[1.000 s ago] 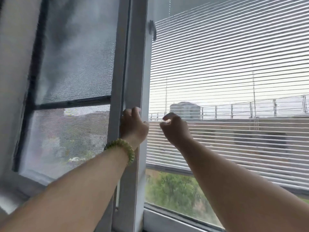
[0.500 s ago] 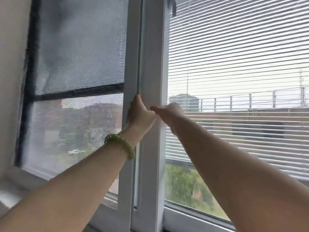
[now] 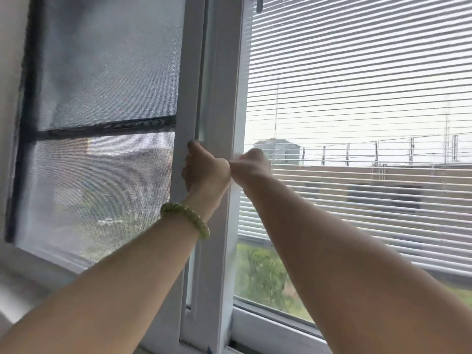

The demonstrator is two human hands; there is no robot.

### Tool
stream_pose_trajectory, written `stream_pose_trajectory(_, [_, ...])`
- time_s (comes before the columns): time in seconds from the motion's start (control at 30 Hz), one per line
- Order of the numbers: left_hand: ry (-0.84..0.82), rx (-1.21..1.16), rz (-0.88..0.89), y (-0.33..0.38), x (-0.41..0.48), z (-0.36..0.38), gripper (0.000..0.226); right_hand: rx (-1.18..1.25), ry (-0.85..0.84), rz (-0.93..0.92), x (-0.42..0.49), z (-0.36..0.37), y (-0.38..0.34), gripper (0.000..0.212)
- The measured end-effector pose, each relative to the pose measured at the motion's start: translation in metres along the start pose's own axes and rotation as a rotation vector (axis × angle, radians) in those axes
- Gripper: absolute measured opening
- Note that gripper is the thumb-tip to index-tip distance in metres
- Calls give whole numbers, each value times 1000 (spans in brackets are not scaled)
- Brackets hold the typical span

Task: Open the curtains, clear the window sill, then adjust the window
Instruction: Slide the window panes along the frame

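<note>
Step in hand is judged to be the last one, adjusting the window. The sash (image 3: 221,80) stands upright at mid-frame, with its white stile set between the screen (image 3: 107,80) on the left and the blind (image 3: 357,80) on the right. The blind is lowered with its slats open. The left hand (image 3: 205,172) is wrapped round the left edge of the stile, its fingers curled into the gap beside the screen. A green bracelet (image 3: 186,219) is worn on that wrist. The right hand (image 3: 251,162) is seen just beside the left, at the stile's right edge, with the two hands touching or nearly so. Its fingers are curled, but motion blur hides whether anything is gripped, so that cannot be told. A dark latch (image 3: 259,5) is noted at the top edge, untouched. The bottom track (image 3: 265,325) is partly visible. If the sash is to be slid, force is best applied level and along the track, not toward the body, so that the sash is not racked. With both hands at one height, an even pull should be possible. The fingertips in the gap should be watched, since they could be pinched between stile and screen. Movement is best kept slow near the end stop, and the latch checked once the wanted opening is reached.
</note>
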State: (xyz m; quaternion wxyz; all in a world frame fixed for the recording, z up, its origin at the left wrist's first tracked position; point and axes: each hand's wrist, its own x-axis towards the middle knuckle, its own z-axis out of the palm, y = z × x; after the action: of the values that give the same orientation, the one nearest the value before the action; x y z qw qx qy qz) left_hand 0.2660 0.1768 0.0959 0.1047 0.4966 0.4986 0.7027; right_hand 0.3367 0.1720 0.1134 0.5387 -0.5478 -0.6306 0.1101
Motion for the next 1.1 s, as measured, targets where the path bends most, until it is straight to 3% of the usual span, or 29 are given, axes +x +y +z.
stream_pose_trajectory(0.17, [-2,-110,-120,8,-1,0,49,-1,-20,-17,-2,-8,3,38])
stream_pose_trajectory(0.3, [-118,-241,-175,11,-8,1,53,-8,-1,-40,-6,-20,8,34])
stream_pose_trajectory(0.37, [-210,-273,-178,11,-15,0,57,-60,32,-79,-9,-27,12,42])
stream_pose_trajectory(0.57, [-493,-313,-105,21,-39,-13,45,-238,174,-209,-26,-52,25,52])
stream_pose_trajectory(0.73, [-668,-346,54,28,-60,-7,63,-350,276,-269,-41,-81,40,48])
stream_pose_trajectory(0.8, [-671,-321,118,30,-69,2,62,-402,294,-295,-46,-91,44,49])
stream_pose_trajectory(0.93, [-524,-199,227,41,-96,27,72,-454,337,-296,-58,-111,54,49])
stream_pose_trajectory(1.1, [-387,137,393,51,-131,41,85,-587,420,-298,-69,-144,70,42])
